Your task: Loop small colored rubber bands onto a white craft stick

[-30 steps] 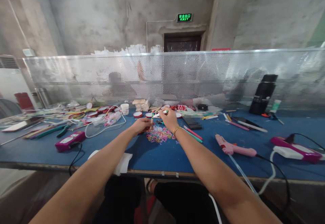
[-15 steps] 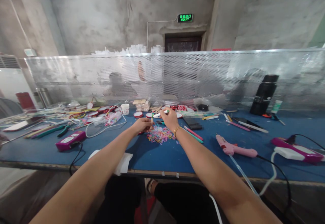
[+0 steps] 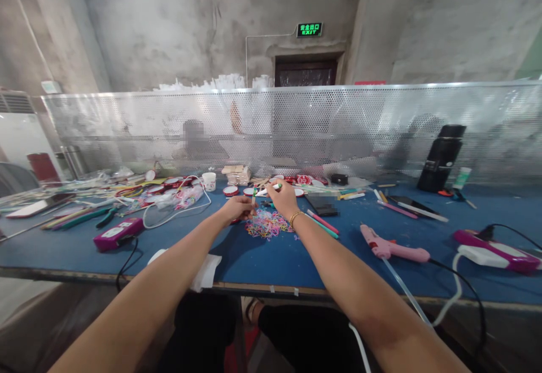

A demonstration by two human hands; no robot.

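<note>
My left hand [image 3: 237, 208] is closed in a pinch on a thin wooden stick [image 3: 253, 194] that stands nearly upright above the blue table [image 3: 271, 254]. My right hand [image 3: 283, 198] is closed around a white and green marker [image 3: 268, 189], its tip pointing left toward the stick. A heap of small coloured rubber bands [image 3: 266, 225] lies just below both hands. A gold bracelet [image 3: 294, 215] sits on my right wrist.
A pink glue gun [image 3: 392, 247] with its cable lies at the right, a magenta device [image 3: 495, 248] further right. Another magenta device [image 3: 117, 233], a white cloth [image 3: 203, 270], pens and red-white discs lie left. A black flask [image 3: 439, 157] stands before the perforated screen [image 3: 339, 124]; a person sits behind it.
</note>
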